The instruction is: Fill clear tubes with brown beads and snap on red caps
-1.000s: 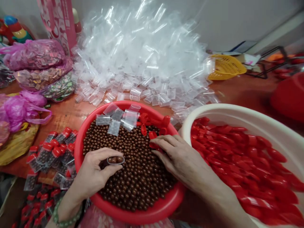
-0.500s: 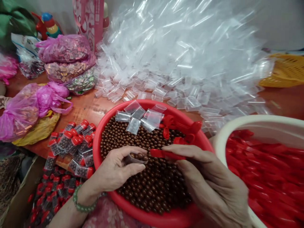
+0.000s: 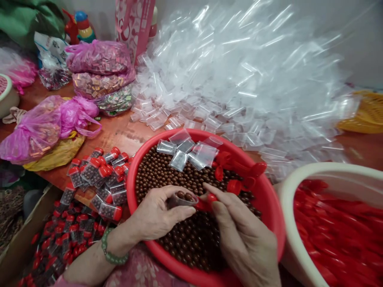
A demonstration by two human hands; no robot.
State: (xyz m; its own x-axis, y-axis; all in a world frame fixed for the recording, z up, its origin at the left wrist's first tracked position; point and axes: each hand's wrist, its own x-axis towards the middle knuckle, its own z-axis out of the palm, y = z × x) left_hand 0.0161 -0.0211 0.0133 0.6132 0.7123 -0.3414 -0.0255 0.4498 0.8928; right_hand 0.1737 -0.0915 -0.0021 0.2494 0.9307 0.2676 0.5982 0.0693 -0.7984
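Observation:
My left hand (image 3: 163, 213) is closed round a clear plastic tube (image 3: 176, 202), with brown balls (image 3: 187, 196) showing at its open mouth. Pinched in my right hand (image 3: 242, 227) is a red plastic cap (image 3: 206, 202), its end right at the tube's mouth; whether they touch I cannot tell. Both hands are over a red basin (image 3: 134, 179) holding many brown balls (image 3: 185, 251). On the balls at the far side lie several clear tubes (image 3: 179, 159) and red caps (image 3: 235, 186).
Finished-looking red-capped tubes (image 3: 98, 171) are heaped left of the basin and in a box below. Behind rises a pile of clear tubes (image 3: 239, 79). A white tub (image 3: 287, 199) of red parts stands right, pink bags (image 3: 101, 59) back left, a yellow basket (image 3: 365, 111) back right.
My right hand has brought the red cap left and down to the tube's mouth. The camera view has shifted, so the whole scene sits farther right.

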